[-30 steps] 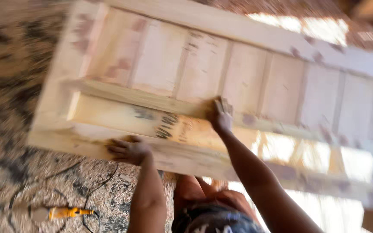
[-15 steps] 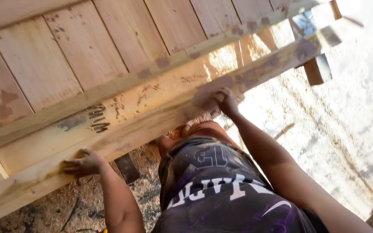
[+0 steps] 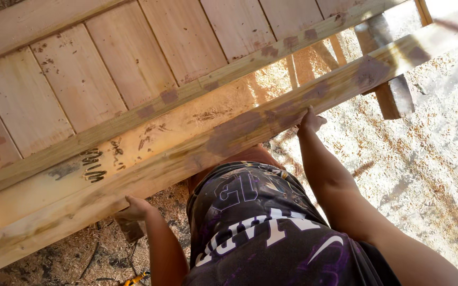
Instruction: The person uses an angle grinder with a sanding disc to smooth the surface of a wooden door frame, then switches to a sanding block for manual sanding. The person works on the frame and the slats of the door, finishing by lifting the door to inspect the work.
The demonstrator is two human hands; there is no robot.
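A: We're gripping the wooden panel [image 3: 133,100] along its near frame rail [image 3: 229,140]; our left hand [image 3: 133,208] is curling shut around the rail's underside at seven o'clock, and our right hand [image 3: 310,120] is clamping its edge at two o'clock.

B: The panel is filling ten through one o'clock, tilting. It looks heavy; we're risking it slipping off those fingertip holds and dropping onto our legs.

A: Sawdust-covered ground [image 3: 425,159] is lying at three o'clock. A wooden stand [image 3: 390,95] at one o'clock is crowding the far end, and a yellow tool [image 3: 136,278] is lying underfoot at six.
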